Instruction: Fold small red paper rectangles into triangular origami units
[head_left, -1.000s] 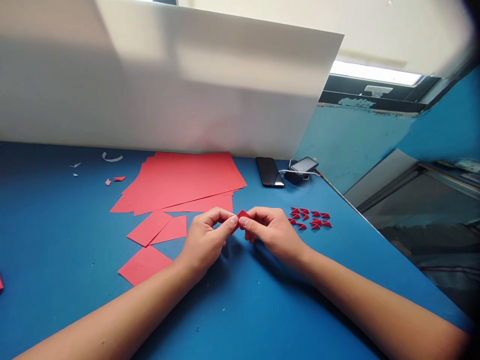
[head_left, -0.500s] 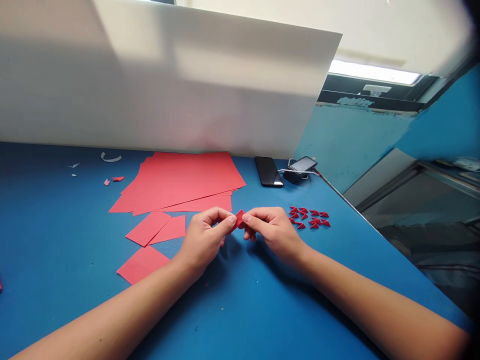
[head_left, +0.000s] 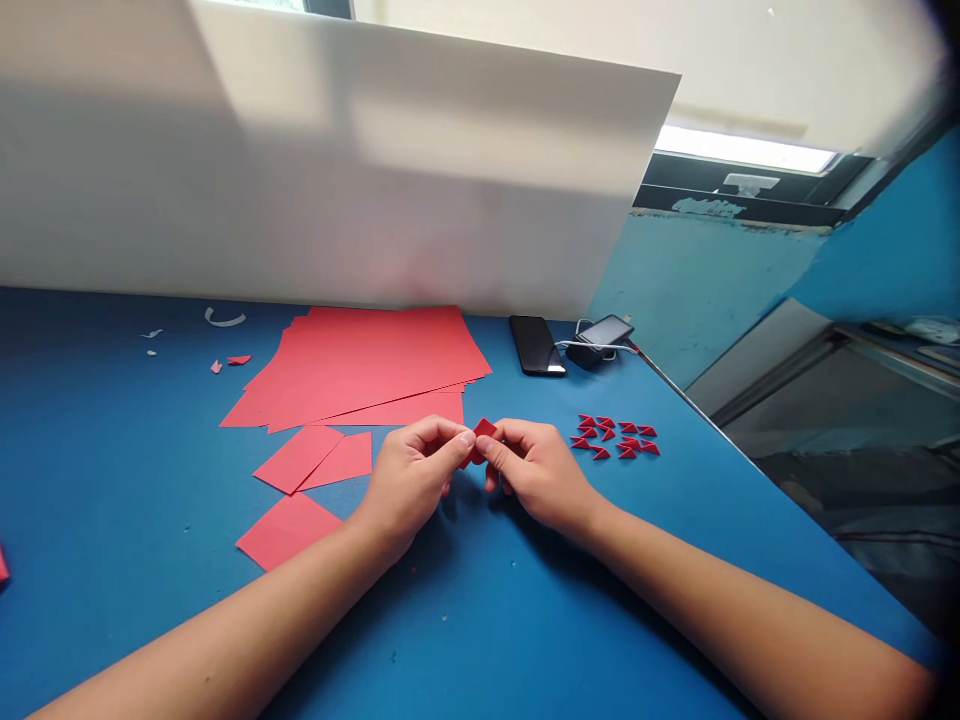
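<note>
A small folded piece of red paper [head_left: 484,428] is pinched between both hands, above the blue table [head_left: 480,620]. My left hand [head_left: 412,470] grips its left side with thumb and fingers closed. From the right, my right hand [head_left: 536,468] presses its thumb on the paper, with the fingers curled behind. The thumbs cover part of the paper, so its full shape is hidden. Right of my right hand lie several small folded red paper triangles [head_left: 628,446] in a loose group. Red paper rectangles [head_left: 289,530] lie by my left forearm.
A stack of large red sheets [head_left: 375,350] lies at the back, before a white board [head_left: 420,180]. A black phone [head_left: 537,346] and another device with a white cable [head_left: 604,331] sit at the back right. Paper scraps [head_left: 238,360] are scattered at the back left.
My right thumb has moved slightly left and down over the folded red paper, and the right hand has shifted a little left. The left hand stays nearly in place.
</note>
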